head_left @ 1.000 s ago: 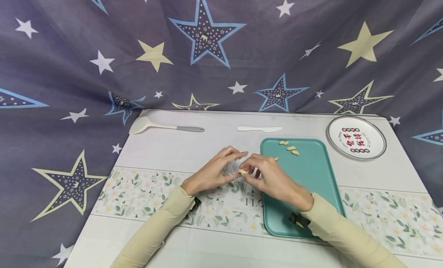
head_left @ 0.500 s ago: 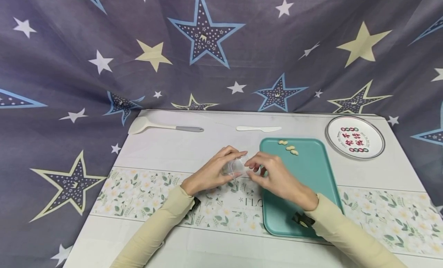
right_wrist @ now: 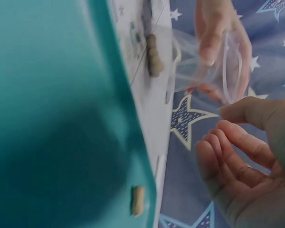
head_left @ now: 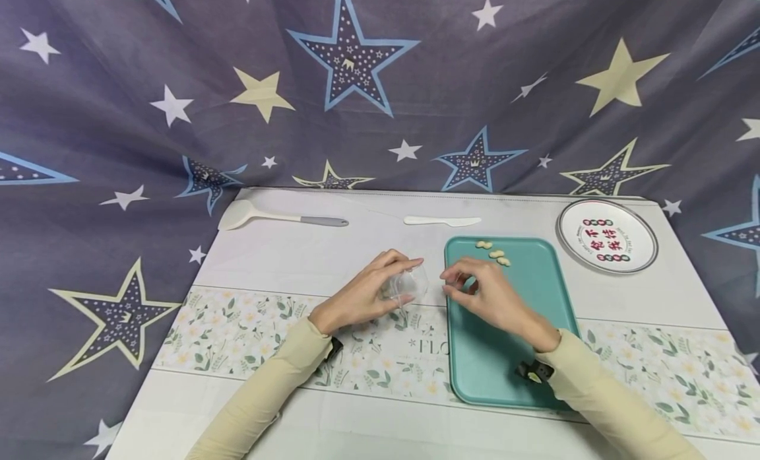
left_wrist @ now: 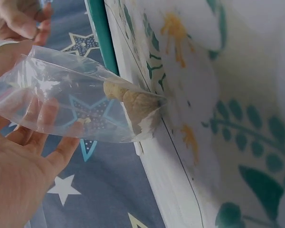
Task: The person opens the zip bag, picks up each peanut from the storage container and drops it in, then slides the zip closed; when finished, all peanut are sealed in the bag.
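Note:
A clear plastic bag (head_left: 410, 285) is held by my left hand (head_left: 371, 292), thumb and fingers spread around its mouth. Several peanuts (left_wrist: 135, 104) lie at the bottom of the bag in the left wrist view. My right hand (head_left: 489, 295) hovers over the left edge of the teal tray (head_left: 516, 381), apart from the bag. Its fingers are loosely bent, and nothing shows between them in the right wrist view. Several unshelled peanuts (head_left: 499, 254) rest near the tray's far edge. One peanut (right_wrist: 138, 200) on the tray shows in the right wrist view.
A white plate (head_left: 635, 232) with red lettering sits right of the tray. Along the table's back lie a white knife (head_left: 442, 220) and a pale spoon (head_left: 240, 214) with a grey handle. A star-patterned cloth (head_left: 415, 64) hangs behind the table.
One second ago my right hand held a peanut at the bag's mouth. It has let the peanut go and drawn back to the right over the tray. My left hand has stayed in place.

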The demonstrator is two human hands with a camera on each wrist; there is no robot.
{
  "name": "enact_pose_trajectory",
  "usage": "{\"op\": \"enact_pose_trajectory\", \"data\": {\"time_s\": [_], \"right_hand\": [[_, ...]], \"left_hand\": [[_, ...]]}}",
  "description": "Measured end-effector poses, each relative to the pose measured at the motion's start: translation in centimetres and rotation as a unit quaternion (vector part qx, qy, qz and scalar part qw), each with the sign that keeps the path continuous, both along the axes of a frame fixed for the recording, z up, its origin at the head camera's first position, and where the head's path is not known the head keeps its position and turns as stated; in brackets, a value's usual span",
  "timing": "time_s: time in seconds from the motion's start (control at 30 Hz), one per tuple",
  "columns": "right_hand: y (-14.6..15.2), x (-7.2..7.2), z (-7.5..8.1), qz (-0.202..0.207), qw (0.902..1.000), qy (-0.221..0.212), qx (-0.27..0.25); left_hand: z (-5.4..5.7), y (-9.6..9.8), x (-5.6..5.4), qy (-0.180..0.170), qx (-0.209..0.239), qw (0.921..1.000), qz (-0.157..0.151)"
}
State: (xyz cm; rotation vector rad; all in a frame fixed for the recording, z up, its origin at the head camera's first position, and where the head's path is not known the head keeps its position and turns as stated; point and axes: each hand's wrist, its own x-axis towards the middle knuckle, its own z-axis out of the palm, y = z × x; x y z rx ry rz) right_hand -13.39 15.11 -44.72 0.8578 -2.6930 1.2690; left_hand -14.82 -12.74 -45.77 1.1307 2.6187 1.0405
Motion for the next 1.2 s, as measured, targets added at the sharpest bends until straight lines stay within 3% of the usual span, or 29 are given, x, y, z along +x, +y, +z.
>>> {"op": "enact_pose_trajectory", "data": {"time_s": [0.57, 1.2], "right_hand": [[2.7, -2.9, -3.3, -0.042, 0.9983, -0.021, 0.034], [3.1, -3.9, -4.0, -0.062, 0.9952, -0.026, 0.072]], "left_hand": [[0.0, 0.1, 0.0, -0.003, 0.001, 1.0, 0.006], [0.0, 0.1, 0.0, 0.004, 0.004, 1.0, -0.001]]}}
